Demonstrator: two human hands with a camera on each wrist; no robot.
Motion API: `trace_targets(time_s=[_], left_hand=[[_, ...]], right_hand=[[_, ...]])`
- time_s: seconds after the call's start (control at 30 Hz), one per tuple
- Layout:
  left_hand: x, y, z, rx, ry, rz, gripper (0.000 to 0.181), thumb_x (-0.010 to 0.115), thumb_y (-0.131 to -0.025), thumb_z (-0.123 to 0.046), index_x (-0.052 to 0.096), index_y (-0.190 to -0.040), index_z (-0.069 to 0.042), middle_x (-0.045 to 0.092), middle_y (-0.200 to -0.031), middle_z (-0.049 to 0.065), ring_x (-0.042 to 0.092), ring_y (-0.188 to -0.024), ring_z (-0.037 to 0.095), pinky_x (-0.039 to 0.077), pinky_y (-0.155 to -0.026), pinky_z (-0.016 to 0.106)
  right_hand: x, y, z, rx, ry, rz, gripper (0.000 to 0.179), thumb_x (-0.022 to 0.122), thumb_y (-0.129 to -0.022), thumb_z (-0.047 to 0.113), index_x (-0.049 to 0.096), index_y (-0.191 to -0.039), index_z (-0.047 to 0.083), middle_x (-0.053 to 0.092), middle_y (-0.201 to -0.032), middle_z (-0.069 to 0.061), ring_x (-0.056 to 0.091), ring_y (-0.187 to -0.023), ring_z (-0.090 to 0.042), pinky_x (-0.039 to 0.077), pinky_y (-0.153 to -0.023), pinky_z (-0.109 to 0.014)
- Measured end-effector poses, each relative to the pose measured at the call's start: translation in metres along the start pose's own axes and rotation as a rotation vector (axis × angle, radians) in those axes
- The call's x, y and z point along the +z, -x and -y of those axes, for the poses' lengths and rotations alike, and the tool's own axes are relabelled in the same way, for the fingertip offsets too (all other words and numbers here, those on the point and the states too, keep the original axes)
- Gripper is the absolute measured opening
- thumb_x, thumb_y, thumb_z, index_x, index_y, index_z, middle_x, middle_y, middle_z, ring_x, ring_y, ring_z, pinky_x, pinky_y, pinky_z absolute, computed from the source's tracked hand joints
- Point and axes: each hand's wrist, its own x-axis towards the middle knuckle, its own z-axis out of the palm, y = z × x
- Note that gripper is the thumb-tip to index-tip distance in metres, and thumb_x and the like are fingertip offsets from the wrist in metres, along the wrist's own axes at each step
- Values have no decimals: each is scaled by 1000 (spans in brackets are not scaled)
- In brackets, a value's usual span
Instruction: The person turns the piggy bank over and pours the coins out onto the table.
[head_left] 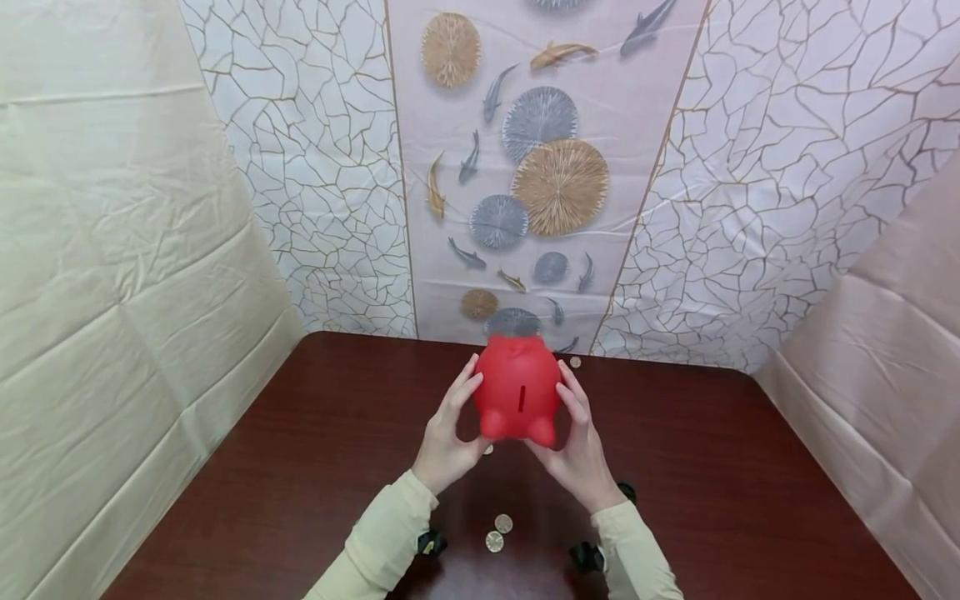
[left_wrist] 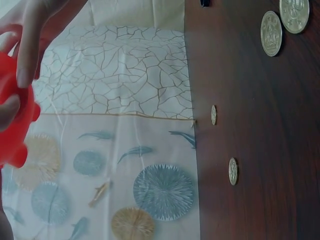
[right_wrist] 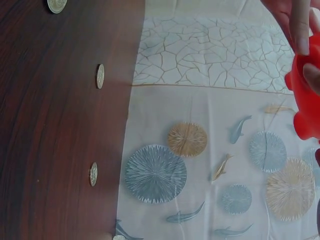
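Observation:
A red piggy bank [head_left: 516,379] is held up between both hands above the dark table, with its narrow coin slot facing the head camera. On its left side the left hand [head_left: 442,442] grips it, fingers along the side and thumb at its lower edge. The right hand [head_left: 579,450] grips the opposite side in the same way. In the left wrist view the piggy bank [left_wrist: 20,132] is cut off by the left edge; the right wrist view has the piggy bank [right_wrist: 307,107] at its right edge.
Two coins, one [head_left: 503,523] just beyond the other [head_left: 494,542], lie on the dark wooden table [head_left: 360,400] between the forearms. A further coin [head_left: 488,449] shows below the piggy bank, another [head_left: 575,362] near the back edge. Patterned cloth [head_left: 465,275] hangs behind the table.

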Motion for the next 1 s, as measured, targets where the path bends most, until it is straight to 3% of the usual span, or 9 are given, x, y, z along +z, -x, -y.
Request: trace_targets(time_s=[0.23,0.33,0.47,0.6,0.73,0.87,1.0], left_hand=[[-5,5,1,-136,26,82,96,88,-66,-8,39,-148,-12,41,-153,13,45,-139,24,52,-98,40],[-5,8,2,-205,-9,92,96,90,-65,-16,41,-147,-14,46,-149,10,49,-135,23,51,-99,42],[-3,12,2,-308,-68,96,94,91,-64,-25,44,-146,-22,57,-140,6,58,-125,22,53,-98,39],[-2,13,1,-403,-110,104,88,89,-66,-33,48,-143,-27,64,-131,5,64,-116,23,55,-93,42],[-1,13,0,-510,-118,120,76,86,-69,-40,55,-137,-24,68,-125,4,67,-109,22,57,-89,43],[0,12,-1,-649,-97,177,67,81,-74,-47,62,-130,-18,74,-112,5,73,-95,17,59,-81,33],[1,12,-3,-754,-136,257,61,73,-78,-56,67,-124,-16,77,-93,5,73,-77,13,57,-71,25]], right_hand=[[-5,6,-4,118,-46,97,88,66,-83,50,32,-144,-5,37,-149,-23,37,-140,-21,36,-109,-13],[-8,8,-2,236,-14,167,98,79,-75,44,30,-150,6,40,-149,-16,45,-132,-26,47,-104,-31],[-9,9,1,377,31,238,107,90,-66,28,27,-153,19,46,-146,-11,52,-124,-29,52,-93,-53],[-8,9,1,501,17,304,99,85,-72,32,28,-153,20,46,-147,-8,51,-128,-30,52,-94,-53],[-7,9,3,639,31,390,90,78,-78,43,32,-151,16,49,-146,-10,53,-127,-34,52,-95,-53],[-5,9,4,709,144,464,80,69,-84,51,41,-146,10,63,-129,-14,63,-110,-34,55,-90,-50],[-3,8,6,693,269,516,65,62,-88,52,55,-133,6,72,-89,-9,68,-78,-22,57,-77,-39]])
